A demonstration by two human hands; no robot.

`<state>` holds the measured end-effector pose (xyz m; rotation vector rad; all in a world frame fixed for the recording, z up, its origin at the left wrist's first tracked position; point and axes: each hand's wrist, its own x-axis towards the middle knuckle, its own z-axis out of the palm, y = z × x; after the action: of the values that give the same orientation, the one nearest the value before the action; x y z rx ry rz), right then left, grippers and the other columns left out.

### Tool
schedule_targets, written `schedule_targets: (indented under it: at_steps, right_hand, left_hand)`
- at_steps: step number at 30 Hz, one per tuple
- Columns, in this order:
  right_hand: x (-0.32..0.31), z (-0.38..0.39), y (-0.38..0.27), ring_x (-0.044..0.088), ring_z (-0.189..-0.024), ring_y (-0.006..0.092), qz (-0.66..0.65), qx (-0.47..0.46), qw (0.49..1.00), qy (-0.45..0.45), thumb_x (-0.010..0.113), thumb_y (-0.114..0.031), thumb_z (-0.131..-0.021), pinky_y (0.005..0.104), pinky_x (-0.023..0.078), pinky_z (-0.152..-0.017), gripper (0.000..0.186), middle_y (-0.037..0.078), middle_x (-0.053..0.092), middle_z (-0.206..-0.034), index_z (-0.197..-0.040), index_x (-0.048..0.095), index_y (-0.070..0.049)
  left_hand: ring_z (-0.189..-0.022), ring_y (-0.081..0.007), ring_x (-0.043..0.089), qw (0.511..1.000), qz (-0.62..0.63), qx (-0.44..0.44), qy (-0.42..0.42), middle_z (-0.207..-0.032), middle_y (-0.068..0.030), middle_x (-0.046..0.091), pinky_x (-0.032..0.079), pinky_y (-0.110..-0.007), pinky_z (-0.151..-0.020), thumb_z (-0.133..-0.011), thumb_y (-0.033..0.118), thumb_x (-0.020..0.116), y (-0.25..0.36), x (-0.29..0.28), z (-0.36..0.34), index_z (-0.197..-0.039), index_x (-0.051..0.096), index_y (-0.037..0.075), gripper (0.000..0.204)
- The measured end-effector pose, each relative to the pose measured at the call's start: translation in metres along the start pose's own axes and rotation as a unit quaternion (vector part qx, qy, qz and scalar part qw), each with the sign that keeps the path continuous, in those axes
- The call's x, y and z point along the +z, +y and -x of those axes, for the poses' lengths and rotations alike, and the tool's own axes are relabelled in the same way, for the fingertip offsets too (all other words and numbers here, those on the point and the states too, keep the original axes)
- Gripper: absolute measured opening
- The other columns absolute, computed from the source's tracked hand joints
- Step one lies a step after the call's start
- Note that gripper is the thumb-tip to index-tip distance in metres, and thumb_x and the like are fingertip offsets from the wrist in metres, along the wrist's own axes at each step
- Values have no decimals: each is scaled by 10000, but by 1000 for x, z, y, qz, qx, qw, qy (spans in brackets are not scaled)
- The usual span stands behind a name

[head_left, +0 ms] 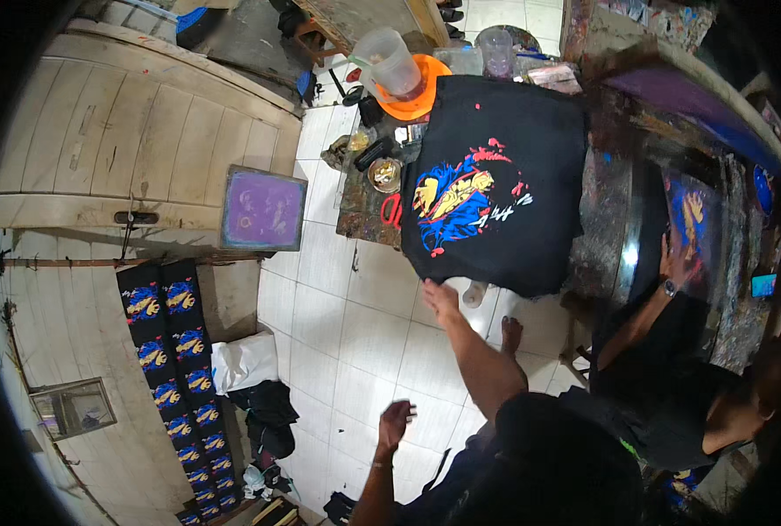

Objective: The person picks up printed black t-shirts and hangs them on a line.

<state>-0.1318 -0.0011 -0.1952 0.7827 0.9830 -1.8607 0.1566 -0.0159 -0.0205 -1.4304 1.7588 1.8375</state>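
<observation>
A black fabric panel (522, 149) with a blue, yellow and red print lies over the worktable, its near edge overhanging. My right hand (443, 300) is at the panel's near left corner, fingers stretched out and apart; I cannot tell if the tips touch the cloth. Lower and further left, my left hand (395, 422) hangs over the tiled floor, loosely open, with nothing visible in it. To the right, a co-worker's hand with a wristwatch (669, 286) rests at a printing screen frame (690, 219) that shows a similar design.
An orange basin (434, 83) and a clear plastic jug (388, 63) stand at the table's far left, near red scissors (391, 210) and a small tin (384, 174). A purple screen (264, 210) leans at left. Printed black strips (167, 351) hang beside a white bag (245, 361).
</observation>
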Motion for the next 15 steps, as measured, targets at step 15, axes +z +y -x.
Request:
schedule_targets:
  at_steps: [15]
  right_hand:
    - [-38, 182, -50, 571, -892, 163, -81, -48, 983, -156, 592, -138, -831, 317, 453, -821, 243, 64, 607, -966, -1042, 571, -17]
  left_hand:
    - [-938, -209, 570, 978, 122, 105, -134, -1062, -100, 583, 445, -345, -838, -906, 186, 474, 143, 53, -125, -1084, 523, 6, 258]
